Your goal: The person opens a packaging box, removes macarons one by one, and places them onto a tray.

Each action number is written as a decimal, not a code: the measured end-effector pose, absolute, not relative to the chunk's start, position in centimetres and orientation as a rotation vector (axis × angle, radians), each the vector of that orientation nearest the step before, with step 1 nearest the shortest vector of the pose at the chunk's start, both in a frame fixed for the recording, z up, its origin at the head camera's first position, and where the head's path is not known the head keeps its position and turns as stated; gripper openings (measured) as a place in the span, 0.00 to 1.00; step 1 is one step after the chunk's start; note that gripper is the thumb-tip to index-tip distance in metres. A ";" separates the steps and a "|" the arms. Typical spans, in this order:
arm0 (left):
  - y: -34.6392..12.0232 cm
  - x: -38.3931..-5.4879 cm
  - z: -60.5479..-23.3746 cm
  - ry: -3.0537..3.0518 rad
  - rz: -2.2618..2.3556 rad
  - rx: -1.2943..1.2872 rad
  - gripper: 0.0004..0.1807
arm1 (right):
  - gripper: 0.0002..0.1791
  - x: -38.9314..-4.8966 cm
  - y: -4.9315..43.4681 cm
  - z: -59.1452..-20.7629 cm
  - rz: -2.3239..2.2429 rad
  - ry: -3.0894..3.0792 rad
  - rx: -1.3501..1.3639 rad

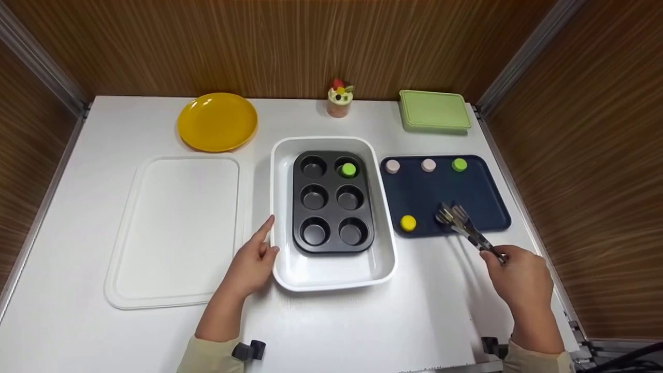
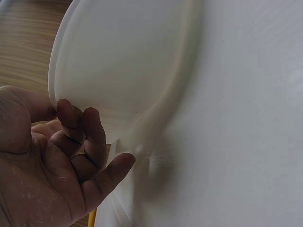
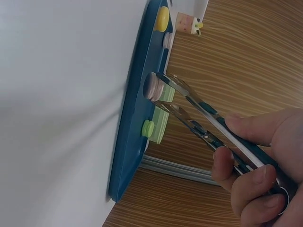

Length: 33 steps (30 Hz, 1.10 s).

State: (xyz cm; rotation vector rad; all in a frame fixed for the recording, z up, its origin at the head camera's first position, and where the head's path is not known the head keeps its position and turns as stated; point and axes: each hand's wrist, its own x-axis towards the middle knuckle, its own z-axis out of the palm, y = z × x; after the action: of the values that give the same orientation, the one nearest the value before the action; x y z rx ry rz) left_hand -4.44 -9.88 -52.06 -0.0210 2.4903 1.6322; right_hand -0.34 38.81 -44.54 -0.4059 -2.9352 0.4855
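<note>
My right hand (image 1: pixel 523 274) grips metal tongs (image 3: pixel 218 124). The spread tips of the tongs stand at a mauve macaron (image 3: pixel 153 87) on the dark blue tray (image 1: pixel 445 191); in the head view they mostly hide it. Also on the tray are a yellow macaron (image 1: pixel 408 223), two pale pink ones, one of them the left pink macaron (image 1: pixel 392 166), and a green macaron (image 1: pixel 459 165). My left hand (image 1: pixel 254 267) touches the left side of a white basin (image 1: pixel 331 286), index finger extended. Inside the basin lies a black muffin tin (image 1: pixel 333 197), a green macaron (image 1: pixel 348 170) in its back right cup.
A white lid (image 1: pixel 178 228) lies left of the basin. Behind it is a yellow plate (image 1: pixel 217 123). A dessert cup (image 1: pixel 339 103) topped with fruit and a light green box (image 1: pixel 435 110) stand at the back. Wood-grain panels (image 1: pixel 290 46) border the table.
</note>
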 end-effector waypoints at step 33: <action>-9.8 -4.5 -52.0 2.501 1.608 -0.032 0.36 | 0.24 -3.6 36.8 -41.7 0.592 -2.758 -0.412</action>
State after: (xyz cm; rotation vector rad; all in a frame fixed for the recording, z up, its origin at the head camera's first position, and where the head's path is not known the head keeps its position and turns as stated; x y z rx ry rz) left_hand -4.46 -9.77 -51.97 -0.0317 2.5009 1.6082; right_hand -3.55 36.79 -41.72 -0.4118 -2.7578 0.5921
